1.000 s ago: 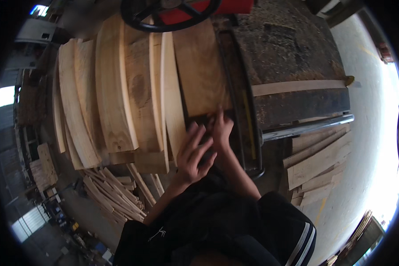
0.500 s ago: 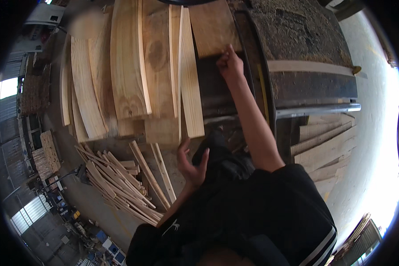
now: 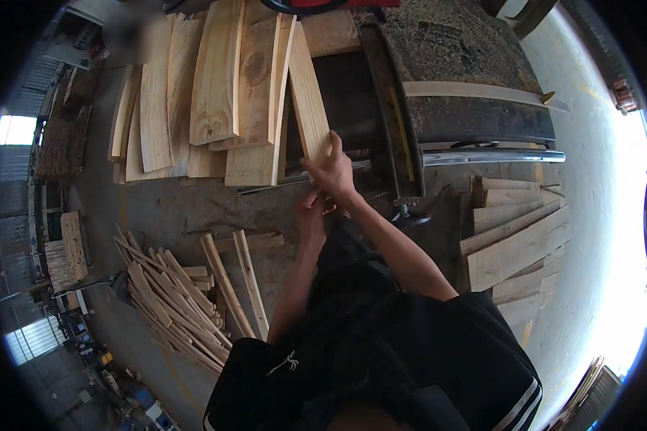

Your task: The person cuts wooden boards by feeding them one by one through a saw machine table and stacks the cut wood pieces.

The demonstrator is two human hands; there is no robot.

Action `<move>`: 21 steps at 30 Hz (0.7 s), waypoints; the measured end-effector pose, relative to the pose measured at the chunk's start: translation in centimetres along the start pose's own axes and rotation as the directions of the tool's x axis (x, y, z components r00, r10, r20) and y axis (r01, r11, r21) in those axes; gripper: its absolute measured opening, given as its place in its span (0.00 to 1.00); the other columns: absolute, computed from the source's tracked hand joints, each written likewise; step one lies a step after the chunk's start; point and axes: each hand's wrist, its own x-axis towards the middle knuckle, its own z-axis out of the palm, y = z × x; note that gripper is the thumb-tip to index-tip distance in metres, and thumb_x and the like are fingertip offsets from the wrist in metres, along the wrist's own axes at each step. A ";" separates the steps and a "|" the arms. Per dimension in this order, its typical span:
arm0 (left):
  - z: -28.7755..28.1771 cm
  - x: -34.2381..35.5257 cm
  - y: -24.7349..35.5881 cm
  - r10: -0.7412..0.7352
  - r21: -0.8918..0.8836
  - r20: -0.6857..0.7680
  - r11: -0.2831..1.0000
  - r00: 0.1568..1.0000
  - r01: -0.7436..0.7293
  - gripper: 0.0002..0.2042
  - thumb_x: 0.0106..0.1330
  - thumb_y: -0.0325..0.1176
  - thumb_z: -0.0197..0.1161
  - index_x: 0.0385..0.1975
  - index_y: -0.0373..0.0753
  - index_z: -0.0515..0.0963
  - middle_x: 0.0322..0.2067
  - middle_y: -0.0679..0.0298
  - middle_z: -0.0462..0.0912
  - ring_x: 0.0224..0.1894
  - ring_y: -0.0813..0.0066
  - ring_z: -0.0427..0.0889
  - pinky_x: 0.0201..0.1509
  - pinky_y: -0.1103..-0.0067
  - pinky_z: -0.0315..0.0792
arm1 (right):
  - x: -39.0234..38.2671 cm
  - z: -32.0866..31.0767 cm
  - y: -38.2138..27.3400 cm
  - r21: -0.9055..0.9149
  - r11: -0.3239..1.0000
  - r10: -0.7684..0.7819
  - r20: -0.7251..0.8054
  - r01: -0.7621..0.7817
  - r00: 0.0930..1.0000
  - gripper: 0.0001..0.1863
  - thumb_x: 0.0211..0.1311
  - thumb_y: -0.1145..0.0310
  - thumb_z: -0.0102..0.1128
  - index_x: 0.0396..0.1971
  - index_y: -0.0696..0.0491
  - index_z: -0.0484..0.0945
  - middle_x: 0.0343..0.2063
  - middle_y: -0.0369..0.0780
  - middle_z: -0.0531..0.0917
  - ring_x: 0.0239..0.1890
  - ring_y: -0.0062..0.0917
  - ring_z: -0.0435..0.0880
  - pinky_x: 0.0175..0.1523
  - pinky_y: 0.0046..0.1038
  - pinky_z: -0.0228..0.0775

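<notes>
My right hand [image 3: 331, 174] is closed on the near end of a narrow pale board [image 3: 310, 97], thumb along its right edge and fingers across the end. Just below it, my left hand [image 3: 311, 215] has its fingers loosely bent and apart, with no object visible in it; the right hand partly hides its fingertips. Left of the held board lie several wider planks [image 3: 219, 86], overlapping side by side with their near ends uneven. A wooden panel [image 3: 333, 34] rests at the far end of a dark machine bed [image 3: 345, 93].
A sawdust-covered machine table [image 3: 460, 54] with a metal bar [image 3: 496, 157] along its front stands at right. A handwheel [image 3: 411, 218] sticks out below the bed. Stacked boards [image 3: 517, 241] lie on the floor at right, and a heap of thin strips [image 3: 172, 302] at lower left.
My right hand has left the wooden panel and come nearer, onto the narrow board's end. The panel now lies farther away. My left hand has moved slightly right, beside the right hand.
</notes>
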 end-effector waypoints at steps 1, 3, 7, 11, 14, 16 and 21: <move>-0.7 -0.2 -0.8 -0.022 -0.018 0.132 1.000 0.991 0.024 0.11 0.66 0.36 0.63 0.42 0.37 0.82 0.40 0.63 0.83 0.43 0.76 0.81 0.40 0.75 0.76 | -0.3 -1.0 0.6 0.025 0.999 0.046 0.058 -0.047 0.997 0.50 0.47 0.54 0.72 0.65 0.59 0.53 0.43 0.60 0.78 0.47 0.54 0.79 0.51 0.45 0.73; -1.9 -0.9 -1.7 -0.024 -0.037 0.269 0.999 0.963 0.036 0.11 0.66 0.36 0.63 0.43 0.38 0.82 0.41 0.62 0.83 0.44 0.76 0.81 0.42 0.74 0.76 | -1.4 -2.3 1.7 -0.012 0.999 -0.044 -0.003 0.044 0.999 0.48 0.48 0.55 0.70 0.65 0.57 0.54 0.41 0.59 0.81 0.44 0.53 0.82 0.47 0.45 0.74; -2.8 -0.3 -1.6 -0.090 -0.036 0.173 0.995 0.981 0.097 0.17 0.67 0.40 0.62 0.50 0.36 0.78 0.47 0.62 0.82 0.49 0.73 0.80 0.49 0.72 0.74 | -7.3 -4.1 3.3 0.015 0.991 0.132 0.120 -0.135 0.984 0.47 0.49 0.58 0.68 0.65 0.57 0.51 0.41 0.59 0.79 0.44 0.54 0.81 0.49 0.44 0.75; -1.6 0.9 -0.7 -0.282 -0.254 0.418 0.876 0.864 0.409 0.21 0.66 0.44 0.63 0.51 0.35 0.77 0.50 0.61 0.80 0.52 0.76 0.77 0.49 0.76 0.72 | -12.2 -6.9 4.3 0.240 0.968 0.036 0.156 -0.073 0.987 0.45 0.50 0.62 0.68 0.66 0.56 0.53 0.46 0.53 0.78 0.49 0.44 0.80 0.54 0.37 0.73; 2.4 -0.8 0.4 -0.044 -0.028 0.394 0.998 0.918 0.060 0.20 0.63 0.43 0.66 0.49 0.34 0.79 0.45 0.61 0.82 0.47 0.79 0.78 0.46 0.78 0.72 | -12.3 -9.0 5.3 0.568 0.786 0.059 0.324 -0.244 0.944 0.41 0.53 0.66 0.65 0.66 0.57 0.56 0.53 0.44 0.75 0.55 0.31 0.75 0.59 0.31 0.68; 4.1 -1.2 1.7 -0.037 0.020 0.394 0.999 0.918 0.032 0.20 0.61 0.41 0.68 0.47 0.33 0.79 0.42 0.59 0.83 0.45 0.76 0.81 0.48 0.77 0.73 | -12.4 -9.6 5.2 0.772 0.482 0.103 0.420 -0.414 0.902 0.35 0.57 0.63 0.59 0.65 0.54 0.59 0.51 0.41 0.75 0.51 0.26 0.76 0.53 0.27 0.70; 7.2 -2.3 3.3 0.400 0.474 0.224 0.752 0.889 -0.458 0.22 0.52 0.44 0.75 0.38 0.31 0.82 0.32 0.54 0.86 0.32 0.67 0.85 0.38 0.74 0.76 | -15.1 -10.4 6.9 0.719 0.058 0.083 0.688 -0.693 0.721 0.30 0.70 0.54 0.52 0.64 0.56 0.62 0.53 0.39 0.74 0.56 0.24 0.72 0.59 0.29 0.66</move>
